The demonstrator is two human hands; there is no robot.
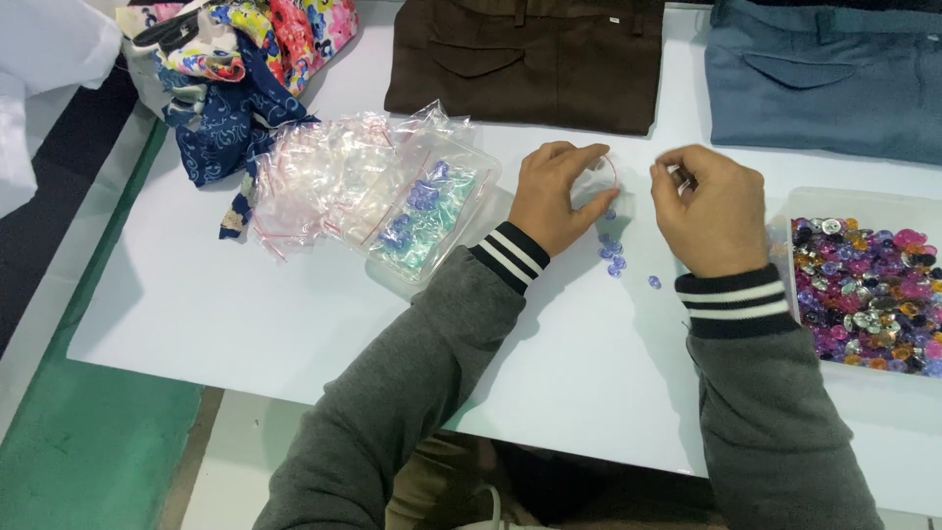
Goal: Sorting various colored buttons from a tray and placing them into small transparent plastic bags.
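Grey sleeves with striped cuffs fill the near edge, both forearms resting on the white table point(245, 314). Beyond the fingers, at the far edge: brown trousers point(525, 59) and blue-grey trousers point(824, 83), laid flat; floral fabric bundle point(231, 69) far off to the left. Left of the left hand point(557, 196): heap of crumpled clear zip bags point(324, 177), then a clear tray point(432, 211) with blue and green beads, just beside the wrist. Right of the right hand point(711, 211): clear box point(854, 201) packed with mixed buttons, purple, pink, silver, orange, close to the cuff. Left fingers curled, thumb and forefinger pinching the mouth of a small clear bag point(606, 186) with a red seal line, holding it open, bag lying on the table right under the fingertips. Right fingers pressed together in a pinch on something small and dark; too small to tell what, likely one button. Loose blue buttons point(613, 250) sit in a small cluster just below the left fingertips, one stray nearer the right wrist. Judgement: bagging step in hand, buttons going piece by piece into the bag, only a few handled. Next move calls for a fine pinch on a single button from the cluster, bag mouth kept open and steady so nothing spills.
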